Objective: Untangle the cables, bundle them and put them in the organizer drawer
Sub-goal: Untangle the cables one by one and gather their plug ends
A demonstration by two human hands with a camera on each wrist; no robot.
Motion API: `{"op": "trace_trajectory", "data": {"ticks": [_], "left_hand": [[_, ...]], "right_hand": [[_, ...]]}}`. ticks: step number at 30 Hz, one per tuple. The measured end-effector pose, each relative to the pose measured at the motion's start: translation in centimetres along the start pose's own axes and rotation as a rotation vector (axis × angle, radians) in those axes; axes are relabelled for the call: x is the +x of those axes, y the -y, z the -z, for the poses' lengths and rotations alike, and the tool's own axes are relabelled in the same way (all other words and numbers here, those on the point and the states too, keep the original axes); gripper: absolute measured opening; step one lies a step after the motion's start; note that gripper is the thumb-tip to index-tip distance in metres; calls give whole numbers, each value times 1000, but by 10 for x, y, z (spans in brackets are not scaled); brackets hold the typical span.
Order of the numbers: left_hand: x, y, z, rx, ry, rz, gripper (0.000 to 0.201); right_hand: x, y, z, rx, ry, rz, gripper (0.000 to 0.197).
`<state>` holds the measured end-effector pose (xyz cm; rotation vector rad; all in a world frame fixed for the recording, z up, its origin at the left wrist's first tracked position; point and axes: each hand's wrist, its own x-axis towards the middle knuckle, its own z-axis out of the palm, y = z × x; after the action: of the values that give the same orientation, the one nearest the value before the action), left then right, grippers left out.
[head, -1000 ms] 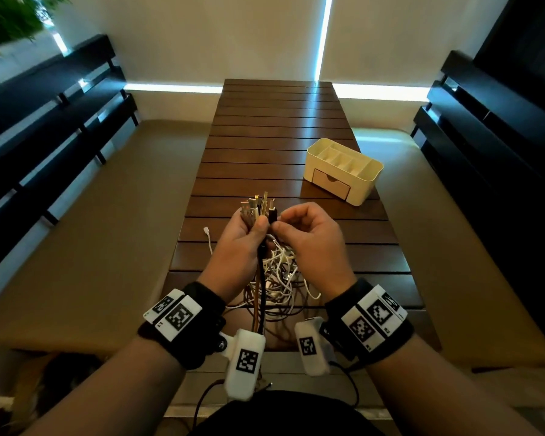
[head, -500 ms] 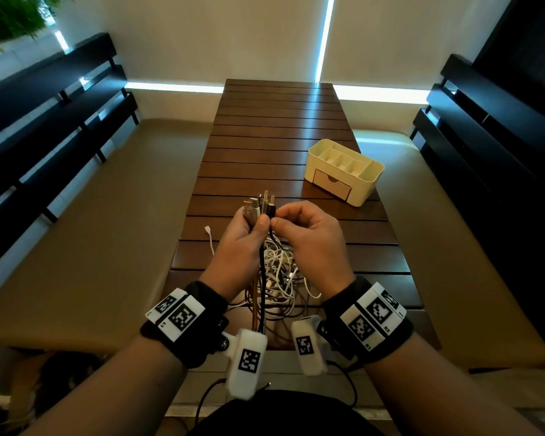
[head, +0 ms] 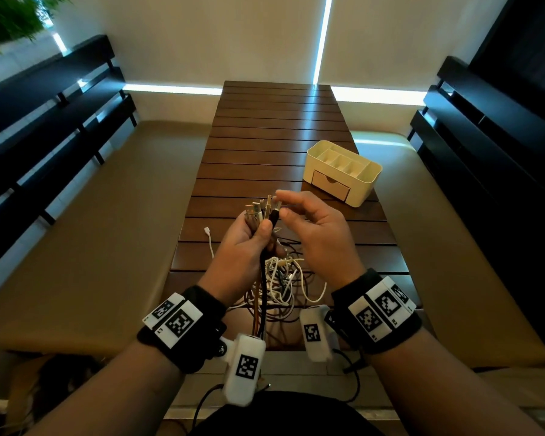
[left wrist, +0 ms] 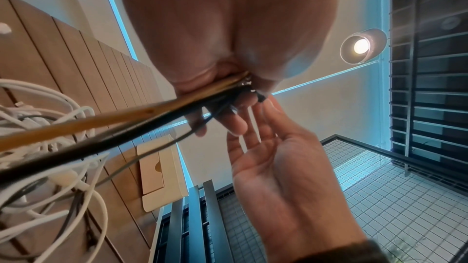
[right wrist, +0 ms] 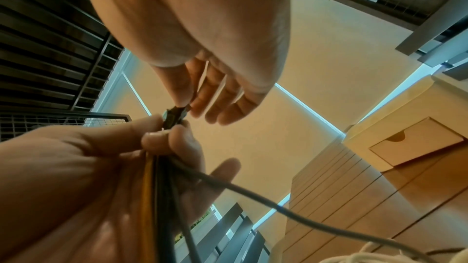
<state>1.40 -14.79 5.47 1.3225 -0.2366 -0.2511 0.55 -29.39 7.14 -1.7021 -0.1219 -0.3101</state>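
Note:
My left hand grips a bunch of cable ends, their plugs sticking up above the fist. Orange, black and white cables hang from it into a tangle on the wooden table. My right hand is held just right of the plugs with fingers loosely spread; its thumb and forefinger tips touch the black plug. The left wrist view shows the right palm open beside the held cables. The cream organizer stands further right, its drawer closed.
A loose white connector lies on the table left of my hands. Padded benches with dark slatted backs run along both sides of the table. The table's near edge is under my wrists.
My right hand's fingers have uncurled from pinching the plug ends and now spread loosely beside them. The left hand keeps its grip on the bunch.

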Motion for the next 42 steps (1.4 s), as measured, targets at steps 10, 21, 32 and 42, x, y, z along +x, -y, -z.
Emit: {"op": "trace_trajectory", "data": {"ticks": [10,21,32,42], "left_hand": [[0,2,8,-21,123,18,24],[0,-15,10,-6,44,-73,25],[7,-47,39,-144,-2,-182,22],[6,-23,37,281,-69,-31,18]], "right_hand": [[4,8,9,-106,283,63,42],[-6,-6,0,137,295,-163,46],[-18,-48,9,-424,454,-223,8],[11,-4,15,-224,159,8,12]]}}
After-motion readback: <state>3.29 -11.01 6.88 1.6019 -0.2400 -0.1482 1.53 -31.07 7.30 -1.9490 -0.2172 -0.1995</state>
